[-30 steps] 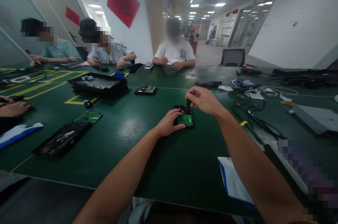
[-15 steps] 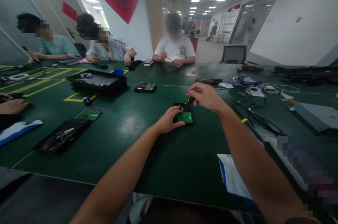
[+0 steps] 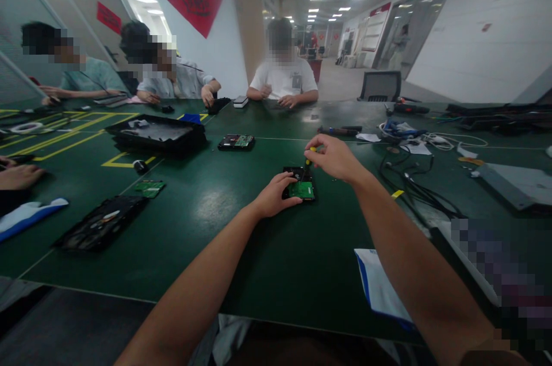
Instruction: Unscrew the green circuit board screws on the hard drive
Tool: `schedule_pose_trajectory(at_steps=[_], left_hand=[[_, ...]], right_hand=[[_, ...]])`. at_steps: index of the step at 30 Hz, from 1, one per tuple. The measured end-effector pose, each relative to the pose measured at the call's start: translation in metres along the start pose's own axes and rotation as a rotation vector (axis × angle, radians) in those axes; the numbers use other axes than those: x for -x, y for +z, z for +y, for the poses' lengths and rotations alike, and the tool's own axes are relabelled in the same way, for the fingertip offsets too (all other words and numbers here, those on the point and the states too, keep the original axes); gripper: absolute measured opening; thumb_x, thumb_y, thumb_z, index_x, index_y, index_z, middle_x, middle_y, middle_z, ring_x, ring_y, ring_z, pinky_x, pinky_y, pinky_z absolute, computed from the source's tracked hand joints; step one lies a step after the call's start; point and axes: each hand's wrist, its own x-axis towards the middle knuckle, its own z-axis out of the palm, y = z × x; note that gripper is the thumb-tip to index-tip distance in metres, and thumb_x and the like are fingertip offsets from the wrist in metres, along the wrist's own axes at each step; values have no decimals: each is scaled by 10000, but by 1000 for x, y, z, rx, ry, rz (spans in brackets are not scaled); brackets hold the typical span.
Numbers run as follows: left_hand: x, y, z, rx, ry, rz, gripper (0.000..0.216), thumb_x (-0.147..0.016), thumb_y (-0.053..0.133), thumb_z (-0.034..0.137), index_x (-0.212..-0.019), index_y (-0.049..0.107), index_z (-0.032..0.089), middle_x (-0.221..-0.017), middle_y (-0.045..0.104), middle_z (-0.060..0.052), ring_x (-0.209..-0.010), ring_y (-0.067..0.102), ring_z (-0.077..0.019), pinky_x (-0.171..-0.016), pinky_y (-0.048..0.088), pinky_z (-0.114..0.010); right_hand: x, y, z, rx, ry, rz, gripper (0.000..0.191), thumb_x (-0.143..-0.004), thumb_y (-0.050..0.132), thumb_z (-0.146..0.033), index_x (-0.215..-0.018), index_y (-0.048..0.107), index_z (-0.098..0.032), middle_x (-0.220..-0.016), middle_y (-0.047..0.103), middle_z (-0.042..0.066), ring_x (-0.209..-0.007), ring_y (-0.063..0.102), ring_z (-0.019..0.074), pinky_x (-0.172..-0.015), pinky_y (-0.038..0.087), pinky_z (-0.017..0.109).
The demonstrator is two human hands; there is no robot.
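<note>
A hard drive with a green circuit board facing up lies on the green table in front of me. My left hand grips it from the left, thumb at its near edge and fingers over its far part. In my right hand a small screwdriver with a yellow and dark handle is pinched by the fingertips, pointing down at the drive. Its tip is too small to make out. Another hard drive lies farther off to the left.
Black trays stand at left, with a loose green circuit board and a black casing nearer me. Cables and a grey metal box lie right. A white-blue packet is by my right forearm. Several people sit around the table.
The screwdriver's handle has turned in my right fingers, so more yellow shows. My left hand stays on the hard drive. The view has shifted slightly.
</note>
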Motion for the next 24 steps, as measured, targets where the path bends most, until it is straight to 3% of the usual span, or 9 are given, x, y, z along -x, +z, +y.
schedule_pose_trajectory(at_steps=[4,9,12,16,19,24], left_hand=[[0,0,1,-1,-1,4,661,-868,746,554,-1410,572,218,-1585,451,-147,-1513,387,-333,-1254,336,-522],[0,1,-1,-11,4,-3,683,-867,747,556,-1419,564,200,-1580,450,-159,-1507,392,-332,-1252,340,-509],[-1,1,-1,-14,12,0,671,-866,750,547,-1411,569,198,-1567,467,-155,-1510,387,-328,-1255,334,-508],[0,0,0,-4,-2,-3,664,-867,747,550,-1408,571,206,-1577,458,-149,-1514,381,-327,-1256,336,-510],[0,-1,1,-3,-6,-8,664,-870,743,551,-1416,565,219,-1585,448,-143,-1515,379,-329,-1257,331,-521],[-1,0,-1,-10,-4,-9,663,-875,737,555,-1413,566,207,-1575,458,-152,-1503,396,-329,-1251,338,-520]], right_hand=[[1,1,-3,-86,0,-21,186,-888,696,-367,-975,658,-207,-1008,734,51,-542,626,104,-550,491,297],[-2,3,-4,-240,56,-112,198,-967,587,-368,-1037,660,-198,-758,700,34,-600,664,152,-562,535,292],[-3,2,-2,-191,48,-124,224,-987,535,-342,-1077,686,-204,-693,677,20,-588,639,151,-571,519,287],[-3,1,-1,-79,23,-38,199,-941,619,-394,-951,689,-208,-835,727,37,-668,654,154,-611,505,284],[-2,1,-2,-46,68,0,153,-914,647,-352,-903,667,-201,-806,724,30,-616,660,145,-590,487,281],[-1,1,-4,-186,42,-90,216,-976,577,-398,-938,658,-201,-732,692,22,-544,653,141,-531,493,278]])
